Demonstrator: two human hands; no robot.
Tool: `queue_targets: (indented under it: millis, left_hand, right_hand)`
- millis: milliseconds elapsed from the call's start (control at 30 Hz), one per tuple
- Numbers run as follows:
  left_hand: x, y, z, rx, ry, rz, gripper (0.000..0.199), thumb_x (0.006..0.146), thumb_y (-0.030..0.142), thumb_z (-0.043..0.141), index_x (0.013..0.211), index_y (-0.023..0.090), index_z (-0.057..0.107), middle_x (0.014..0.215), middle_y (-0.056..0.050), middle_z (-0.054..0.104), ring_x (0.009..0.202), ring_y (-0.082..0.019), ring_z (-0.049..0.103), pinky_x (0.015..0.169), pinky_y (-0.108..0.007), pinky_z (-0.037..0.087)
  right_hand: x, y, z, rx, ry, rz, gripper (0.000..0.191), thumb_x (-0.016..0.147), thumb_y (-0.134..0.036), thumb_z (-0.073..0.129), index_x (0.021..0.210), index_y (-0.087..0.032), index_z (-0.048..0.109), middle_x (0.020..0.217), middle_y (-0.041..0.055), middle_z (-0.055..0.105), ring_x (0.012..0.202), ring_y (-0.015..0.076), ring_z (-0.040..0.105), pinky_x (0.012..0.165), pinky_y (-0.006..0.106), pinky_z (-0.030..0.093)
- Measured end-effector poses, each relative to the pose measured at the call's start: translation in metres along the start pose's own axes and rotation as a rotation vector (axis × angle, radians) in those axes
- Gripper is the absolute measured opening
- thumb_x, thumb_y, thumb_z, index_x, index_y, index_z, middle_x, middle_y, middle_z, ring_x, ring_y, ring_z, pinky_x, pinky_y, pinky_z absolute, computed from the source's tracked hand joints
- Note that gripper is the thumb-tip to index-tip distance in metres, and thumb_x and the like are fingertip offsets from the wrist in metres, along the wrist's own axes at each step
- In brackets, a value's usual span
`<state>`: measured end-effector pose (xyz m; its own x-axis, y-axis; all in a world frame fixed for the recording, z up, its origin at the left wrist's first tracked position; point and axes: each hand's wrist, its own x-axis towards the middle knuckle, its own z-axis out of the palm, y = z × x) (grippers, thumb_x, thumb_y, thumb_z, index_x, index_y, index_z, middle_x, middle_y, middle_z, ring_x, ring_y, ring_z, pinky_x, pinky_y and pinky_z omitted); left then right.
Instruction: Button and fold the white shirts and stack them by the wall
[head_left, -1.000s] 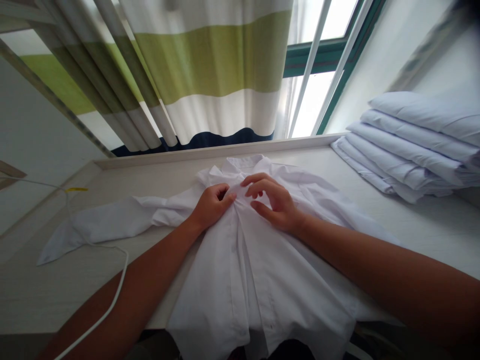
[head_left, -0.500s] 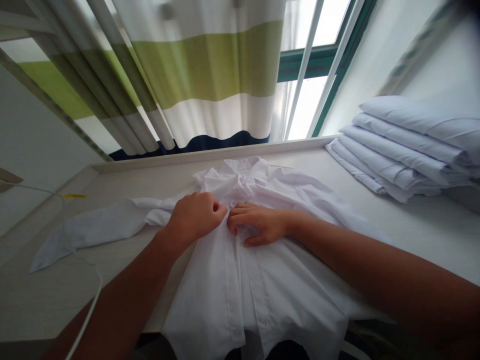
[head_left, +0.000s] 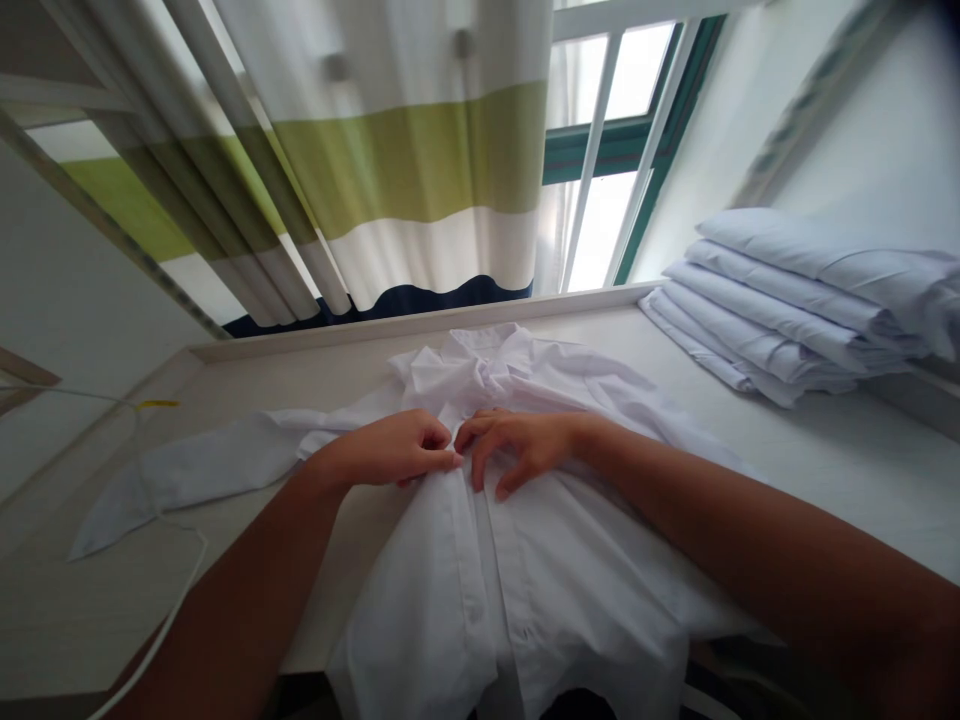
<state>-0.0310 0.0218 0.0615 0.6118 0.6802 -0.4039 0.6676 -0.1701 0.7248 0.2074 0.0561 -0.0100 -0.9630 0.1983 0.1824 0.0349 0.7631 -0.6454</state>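
Left grip [head_left: 394,450] on shirt [head_left: 585,580], apparently at placket [head_left: 461,560]

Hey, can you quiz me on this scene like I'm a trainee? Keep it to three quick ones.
1. Multiple choice: Where on the spread white shirt are the left hand and right hand?
A) On the collar
B) At the middle of its front
C) On a cuff

2. True or false: The stack of folded white cloth lies to the right of the spread white shirt.

3. Fill in the blank: The bottom of the spread white shirt hangs over the near ____ of the table.

Key: 1. B; 2. True; 3. edge
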Motion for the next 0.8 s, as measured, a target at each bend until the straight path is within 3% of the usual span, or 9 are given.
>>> queue_targets:
  millis: [100, 200, 333, 400, 467, 567, 733, 800]
  left_hand:
    - [-0.005, 0.003, -0.007, -0.106, 0.065, 0.025, 0.036, 0.083, 0.045, 0.068, 0.06, 0.019, 0.055, 0.049, 0.004, 0.047, 0.044, -0.01, 0.042, 0.044, -0.023, 0.028]
    - [0.004, 0.0, 0.001, -0.282, 0.129, 0.059, 0.034, 0.084, 0.045, 0.067, 0.067, 0.017, 0.059, 0.056, 0.004, 0.048, 0.048, -0.009, 0.041, 0.046, -0.022, 0.031]
    - [0.034, -0.01, 0.029, -0.441, 0.473, 0.166, 0.036, 0.087, 0.048, 0.064, 0.07, 0.016, 0.058, 0.062, 0.003, 0.05, 0.054, -0.009, 0.042, 0.05, -0.022, 0.034]
    - [0.047, -0.016, 0.041, -0.444, 0.582, 0.196, 0.038, 0.088, 0.049, 0.061, 0.071, 0.016, 0.058, 0.066, 0.003, 0.052, 0.058, -0.01, 0.043, 0.053, -0.022, 0.035]
    - [0.055, -0.02, 0.048, -0.449, 0.583, 0.193, 0.039, 0.09, 0.051, 0.059, 0.075, 0.015, 0.059, 0.069, 0.002, 0.055, 0.061, -0.01, 0.045, 0.055, -0.022, 0.037]
    - [0.058, -0.023, 0.05, -0.464, 0.515, 0.19, 0.041, 0.091, 0.053, 0.057, 0.077, 0.015, 0.058, 0.069, 0.002, 0.054, 0.062, -0.011, 0.045, 0.056, -0.022, 0.036]
    - [0.053, -0.025, 0.044, -0.566, 0.358, 0.262, 0.043, 0.09, 0.058, 0.059, 0.082, 0.016, 0.059, 0.071, 0.002, 0.055, 0.061, -0.011, 0.046, 0.056, -0.022, 0.037]
    - [0.052, -0.027, 0.042, -0.585, 0.289, 0.274, 0.043, 0.087, 0.058, 0.064, 0.087, 0.016, 0.062, 0.07, 0.002, 0.055, 0.059, -0.01, 0.047, 0.055, -0.022, 0.037]
  right_hand:
    - [0.001, 0.003, 0.001, 0.03, 0.015, 0.005, 0.017, 0.079, -0.031, 0.082, 0.094, -0.026, 0.078, 0.136, 0.0053, 0.057, 0.128, 0.0259, 0.051, 0.116, 0.045, 0.029]
    - [0.001, 0.004, 0.003, 0.12, 0.074, 0.015, 0.009, 0.077, -0.027, 0.082, 0.084, -0.022, 0.077, 0.123, 0.0049, 0.064, 0.116, 0.024, 0.057, 0.109, 0.042, 0.039]
    - [-0.003, 0.004, 0.0, 0.355, 0.18, 0.057, 0.016, 0.078, -0.033, 0.081, 0.082, -0.019, 0.074, 0.092, 0.0011, 0.068, 0.091, 0.0191, 0.062, 0.09, 0.034, 0.049]
    - [-0.009, 0.005, -0.004, 0.472, 0.201, 0.104, 0.022, 0.077, -0.036, 0.082, 0.082, -0.017, 0.072, 0.08, -0.0015, 0.066, 0.077, 0.0156, 0.06, 0.077, 0.028, 0.049]
    - [-0.014, 0.006, -0.008, 0.556, 0.213, 0.165, 0.025, 0.076, -0.037, 0.082, 0.081, -0.016, 0.071, 0.075, -0.0022, 0.064, 0.07, 0.0131, 0.056, 0.069, 0.025, 0.046]
    - [-0.018, 0.004, -0.015, 0.56, 0.225, 0.213, 0.022, 0.077, -0.033, 0.082, 0.081, -0.014, 0.071, 0.077, -0.0006, 0.066, 0.07, 0.0126, 0.056, 0.069, 0.025, 0.044]
    - [-0.021, -0.024, -0.034, 0.248, 0.206, 0.199, 0.012, 0.083, -0.029, 0.076, 0.084, -0.018, 0.072, 0.082, -0.0005, 0.068, 0.076, 0.0142, 0.058, 0.076, 0.028, 0.046]
    - [-0.022, -0.042, -0.043, 0.058, 0.228, 0.203, 0.008, 0.086, -0.028, 0.073, 0.086, -0.02, 0.072, 0.085, -0.0003, 0.07, 0.079, 0.0162, 0.06, 0.087, 0.033, 0.046]
